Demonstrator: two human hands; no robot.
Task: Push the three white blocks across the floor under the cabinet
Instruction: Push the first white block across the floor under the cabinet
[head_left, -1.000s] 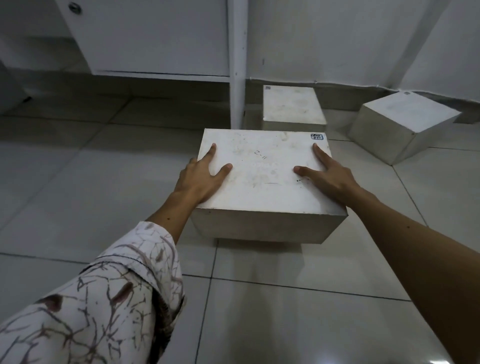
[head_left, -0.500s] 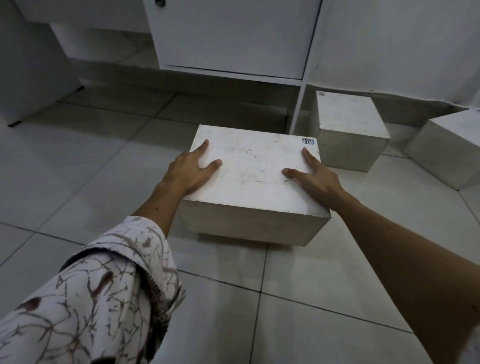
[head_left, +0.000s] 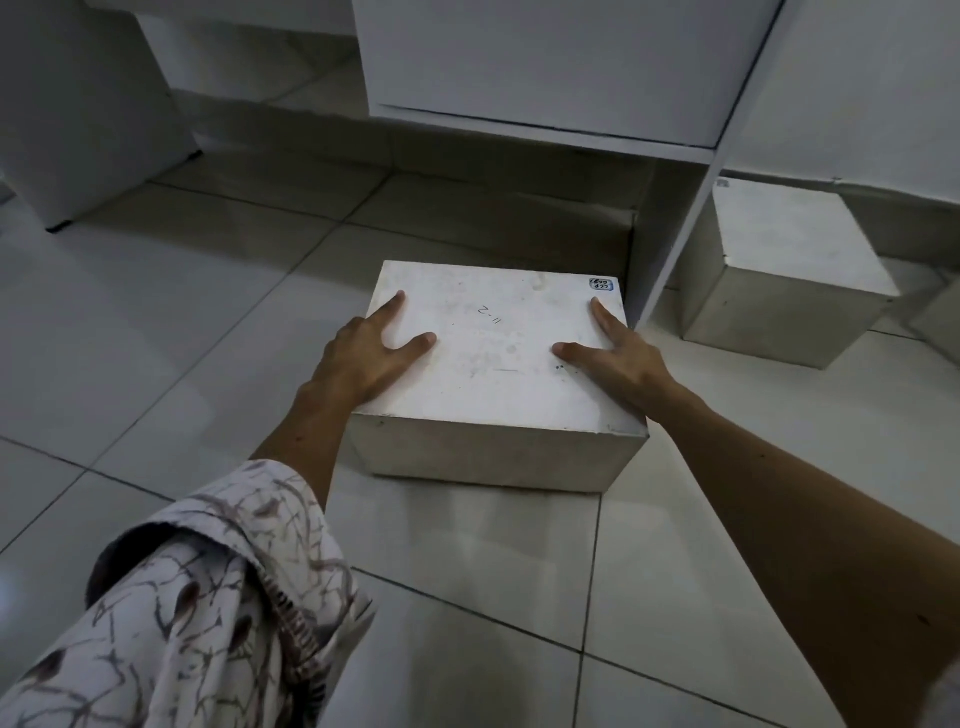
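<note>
Both hands, left hand (head_left: 363, 353) and right hand (head_left: 618, 358), lie flat, fingers spread, atop the white block (head_left: 498, 374); the cabinet (head_left: 545, 78) stands at twelve o'clock.

Left arm: covered to the forearm by a loose sleeve (head_left: 197, 613) of off-white fabric, printed with an irregular network of thin brown branching lines and scattered dark brown oval marks. The cuff is wide and folded back, showing a grey inner face; a dark ribbed seam runs along its edge at 3 o'clock. Beyond the cuff, wrist and left hand (head_left: 363, 358) are bare — no ring, no watch.

Right arm: bare throughout. Right hand (head_left: 618, 358) — no ring visible.
</note>
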